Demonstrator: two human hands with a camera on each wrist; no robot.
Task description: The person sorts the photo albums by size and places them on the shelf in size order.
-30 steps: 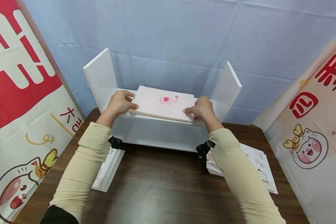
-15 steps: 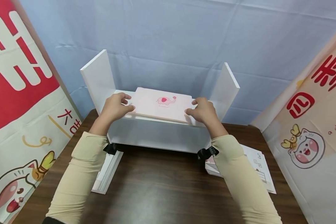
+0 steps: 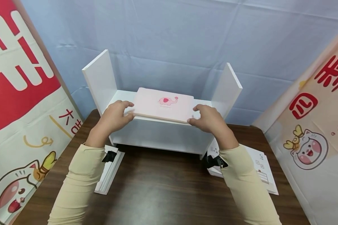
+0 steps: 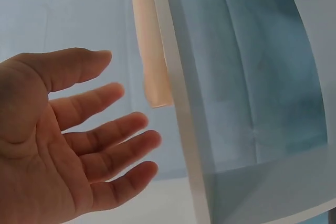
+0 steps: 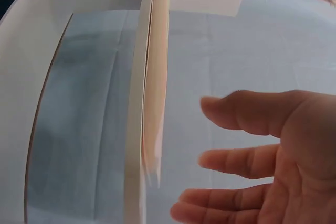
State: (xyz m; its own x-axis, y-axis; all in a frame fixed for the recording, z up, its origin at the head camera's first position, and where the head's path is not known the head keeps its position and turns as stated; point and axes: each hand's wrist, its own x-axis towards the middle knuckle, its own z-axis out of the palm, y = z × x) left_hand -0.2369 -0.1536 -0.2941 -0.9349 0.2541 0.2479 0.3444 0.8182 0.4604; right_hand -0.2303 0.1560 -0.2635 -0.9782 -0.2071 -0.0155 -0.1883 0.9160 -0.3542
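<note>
Left hand (image 3: 112,118) and right hand (image 3: 209,119) are released, fingers spread, holding nothing. Between them, just beside each, is a pale-pink, rectangular, elephant-printed paper notebook (image 3: 150,104). It lies flat; the white, straight-boarded shelf (image 3: 160,134) beneath bears it, likely why neither hand grips.

The person wears long, close-fitting sleeves in pale creamy yellow, the left sleeve (image 3: 76,184) and right sleeve (image 3: 249,184) both softly creased, with wide cuffs ending short of the bare left hand (image 3: 114,117) and right hand (image 3: 209,120). At the cuffs sit a black left wristband (image 3: 110,156) and a black right wristband (image 3: 216,161), the latter bearing small pale marks.
</note>
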